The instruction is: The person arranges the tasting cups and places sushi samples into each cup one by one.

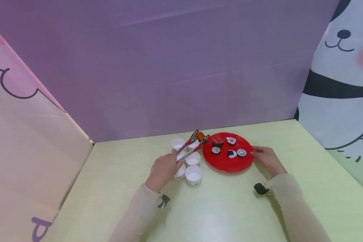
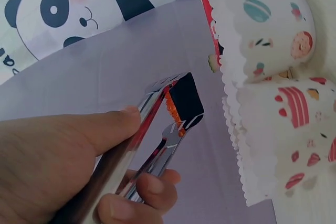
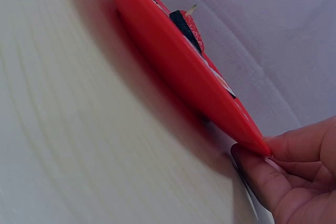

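My left hand (image 1: 163, 169) grips a pair of metal tongs (image 2: 150, 109), thumb on one arm and curled fingers on the other. Between the tong tips is a toy sushi piece (image 2: 187, 98), black-sided with an orange top, held above the white paper cups (image 1: 193, 175) and left of the red plate (image 1: 227, 165). With thumb and fingers, my right hand (image 1: 267, 159) pinches the plate's right rim. Several toy sushi pieces lie on the plate, among them a rice ball (image 1: 232, 154), a round roll (image 1: 241, 153) and a red-topped piece (image 1: 217, 142).
The cups stand in a close cluster against the plate's left side, with printed sweets on their walls. Behind the pale table (image 1: 227, 208) hangs a purple backdrop (image 1: 181, 74). A panda print (image 1: 341, 77) covers the right side.
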Demonstrator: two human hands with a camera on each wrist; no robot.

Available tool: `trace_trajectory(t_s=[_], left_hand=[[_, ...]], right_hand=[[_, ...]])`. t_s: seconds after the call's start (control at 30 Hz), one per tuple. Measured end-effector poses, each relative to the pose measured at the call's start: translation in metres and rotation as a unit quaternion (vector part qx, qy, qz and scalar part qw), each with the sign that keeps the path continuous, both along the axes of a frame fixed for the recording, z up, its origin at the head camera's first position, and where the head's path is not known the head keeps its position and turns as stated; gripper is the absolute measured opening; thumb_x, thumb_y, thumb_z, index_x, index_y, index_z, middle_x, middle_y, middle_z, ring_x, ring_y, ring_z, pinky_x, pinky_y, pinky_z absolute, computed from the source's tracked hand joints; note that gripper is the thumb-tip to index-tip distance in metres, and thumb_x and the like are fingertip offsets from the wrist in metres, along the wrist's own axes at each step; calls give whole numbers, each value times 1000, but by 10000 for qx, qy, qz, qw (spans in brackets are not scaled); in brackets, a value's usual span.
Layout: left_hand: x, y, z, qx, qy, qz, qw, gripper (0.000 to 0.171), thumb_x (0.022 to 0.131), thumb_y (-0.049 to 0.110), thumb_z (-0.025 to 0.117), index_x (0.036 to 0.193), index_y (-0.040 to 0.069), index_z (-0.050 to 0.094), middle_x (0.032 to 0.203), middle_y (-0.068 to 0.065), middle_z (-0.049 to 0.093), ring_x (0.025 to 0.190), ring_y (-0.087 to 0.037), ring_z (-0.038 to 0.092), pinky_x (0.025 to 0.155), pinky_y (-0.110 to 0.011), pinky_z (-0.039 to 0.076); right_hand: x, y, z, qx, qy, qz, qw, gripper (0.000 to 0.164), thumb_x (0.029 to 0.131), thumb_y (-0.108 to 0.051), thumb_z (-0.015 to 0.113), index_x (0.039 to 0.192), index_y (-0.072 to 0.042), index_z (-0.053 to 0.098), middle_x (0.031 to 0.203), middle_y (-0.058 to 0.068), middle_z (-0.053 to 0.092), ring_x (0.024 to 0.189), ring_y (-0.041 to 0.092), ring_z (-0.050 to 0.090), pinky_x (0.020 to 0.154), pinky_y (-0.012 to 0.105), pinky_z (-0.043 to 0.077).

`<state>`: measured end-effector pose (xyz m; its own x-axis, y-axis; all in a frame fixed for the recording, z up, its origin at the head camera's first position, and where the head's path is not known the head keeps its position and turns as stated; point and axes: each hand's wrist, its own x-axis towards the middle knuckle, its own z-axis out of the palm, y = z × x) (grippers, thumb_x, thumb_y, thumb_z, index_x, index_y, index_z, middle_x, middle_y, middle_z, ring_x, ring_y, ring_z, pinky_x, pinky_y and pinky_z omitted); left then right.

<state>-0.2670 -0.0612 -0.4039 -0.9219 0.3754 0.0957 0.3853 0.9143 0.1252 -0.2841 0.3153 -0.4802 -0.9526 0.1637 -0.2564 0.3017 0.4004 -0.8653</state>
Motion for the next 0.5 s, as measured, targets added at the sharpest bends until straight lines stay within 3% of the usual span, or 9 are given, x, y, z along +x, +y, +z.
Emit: trace_trajectory(t_s=[0.2, 0.5], left_hand=[[-4, -6, -4, 82, 11, 157, 9998, 55, 94, 47, 50, 117, -2, 54, 70, -11, 59, 54, -24, 54, 47, -34, 44], [-9, -13, -9, 177, 81, 197, 9996, 45, 95, 43, 51, 107, 0, 53, 70, -13, 60, 56, -29, 57, 48, -37, 45]], right_hand=[[2, 1, 1, -84, -45, 28, 10000, 50, 99, -18, 43, 143, 4, 32, 144, 27, 34, 131, 43, 30, 105, 51, 33], [3, 2, -2, -93, 93, 28, 9999, 49, 99, -18, 43, 142, 6, 33, 142, 27, 36, 129, 42, 34, 103, 49, 36]])
